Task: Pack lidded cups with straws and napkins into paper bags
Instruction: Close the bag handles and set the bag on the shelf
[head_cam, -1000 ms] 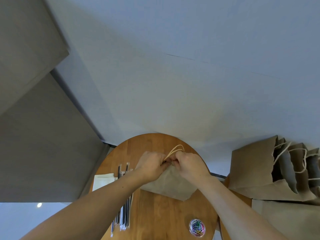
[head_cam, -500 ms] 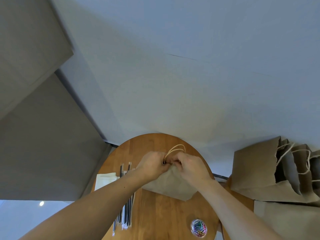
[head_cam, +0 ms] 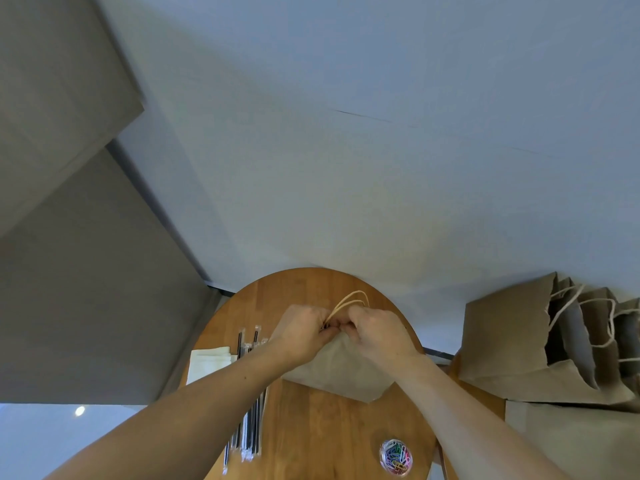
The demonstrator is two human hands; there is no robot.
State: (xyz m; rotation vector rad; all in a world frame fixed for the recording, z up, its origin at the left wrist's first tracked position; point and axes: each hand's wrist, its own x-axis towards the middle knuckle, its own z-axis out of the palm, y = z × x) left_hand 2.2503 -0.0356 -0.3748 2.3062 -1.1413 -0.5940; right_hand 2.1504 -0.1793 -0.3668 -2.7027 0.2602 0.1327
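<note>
A brown paper bag (head_cam: 341,370) stands on the round wooden table (head_cam: 332,431), its top pinched together. My left hand (head_cam: 301,332) and my right hand (head_cam: 377,336) meet at the bag's top edge, fingers curled and pinching the paper just below the two cord handles (head_cam: 351,301) that stick up behind them. What the bag holds is hidden. Wrapped black straws (head_cam: 247,424) lie in a row to the left under my left forearm, and folded white napkins (head_cam: 209,362) lie beyond them at the table's left edge.
A small clear round tub of coloured paper clips (head_cam: 396,457) sits near the table's front right. Several more brown paper bags with cord handles (head_cam: 561,341) stand on a surface to the right. A pale wall rises behind the table.
Both hands have stayed at the bag's top, with only small finger movement. The view has shifted slightly to the right.
</note>
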